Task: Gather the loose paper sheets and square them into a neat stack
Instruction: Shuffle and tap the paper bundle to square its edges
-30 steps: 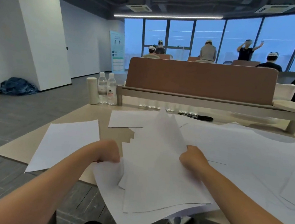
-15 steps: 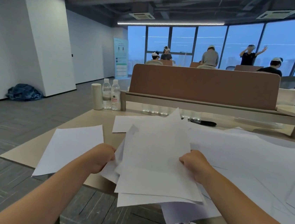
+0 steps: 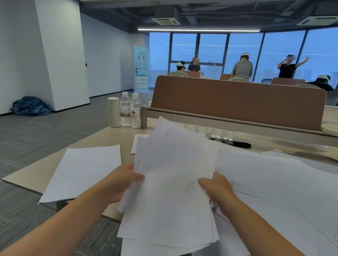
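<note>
I hold an uneven bundle of white paper sheets (image 3: 171, 191) lifted above the near edge of the desk, its edges fanned and not aligned. My left hand (image 3: 123, 180) grips the bundle's left edge, thumb on top. On the opposite edge my right hand (image 3: 216, 189) grips it the same way. One loose sheet (image 3: 87, 171) lies flat to the left, hanging over the desk corner. More loose sheets (image 3: 284, 183) overlap across the desk to the right, and another sheet (image 3: 135, 145) lies behind the bundle, mostly hidden.
The beige desk (image 3: 112, 136) carries a white cylinder (image 3: 113, 112), two water bottles (image 3: 131, 110), a black marker (image 3: 240, 144) and a brown divider screen (image 3: 238, 100) at the back. Several people sit or stand beyond it by the windows. A person's arm is at the far right.
Both hands raised the bundle off the desk and tilted it more upright; the sheets have drawn closer together. The camera view tipped slightly upward.
</note>
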Motion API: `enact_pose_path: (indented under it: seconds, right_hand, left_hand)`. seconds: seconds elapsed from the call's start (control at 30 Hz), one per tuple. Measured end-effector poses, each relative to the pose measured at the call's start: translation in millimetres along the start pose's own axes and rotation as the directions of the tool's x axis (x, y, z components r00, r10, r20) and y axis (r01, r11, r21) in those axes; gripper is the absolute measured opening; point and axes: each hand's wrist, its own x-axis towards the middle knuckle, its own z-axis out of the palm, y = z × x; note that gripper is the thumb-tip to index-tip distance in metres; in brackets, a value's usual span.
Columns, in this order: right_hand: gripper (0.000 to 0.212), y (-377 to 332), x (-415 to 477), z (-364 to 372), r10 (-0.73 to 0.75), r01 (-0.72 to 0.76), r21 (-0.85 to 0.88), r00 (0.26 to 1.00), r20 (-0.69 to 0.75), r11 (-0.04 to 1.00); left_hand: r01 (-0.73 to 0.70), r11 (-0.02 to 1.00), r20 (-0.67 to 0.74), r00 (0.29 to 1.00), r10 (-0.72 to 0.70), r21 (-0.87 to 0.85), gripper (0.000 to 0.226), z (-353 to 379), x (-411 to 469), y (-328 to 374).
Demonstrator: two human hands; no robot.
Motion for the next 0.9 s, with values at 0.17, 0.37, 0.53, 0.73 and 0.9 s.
enact_pose_path:
  seconds: [0.17,0.37,0.53,0.73,0.9]
  right_hand:
    - [0.037,-2,4,-3,0.004,-0.024,0.378,0.999,0.054,0.926]
    - [0.015,-29,-1,-9,-0.132,0.05,0.558,0.985,0.108,0.829]
    - [0.024,-69,-3,-18,-0.245,0.265,0.467,0.964,-0.103,0.844]
    - [0.021,-77,-19,-26,-0.312,0.309,0.506,0.946,-0.082,0.805]
    - [0.015,-70,-20,-28,-0.33,0.304,0.581,0.942,-0.063,0.755]
  left_hand:
    - [-0.125,0.978,0.036,0.991,0.132,-0.165,0.036,-15,-6,13]
    - [-0.226,0.944,0.067,0.966,0.248,-0.242,0.039,-22,-9,35]
    - [-0.367,0.896,-0.039,0.929,0.369,-0.25,0.032,-22,-7,67]
    - [-0.471,0.836,-0.098,0.881,0.463,-0.282,0.037,-15,-3,76]
    - [-0.474,0.857,-0.051,0.879,0.474,-0.201,0.055,-20,2,68]
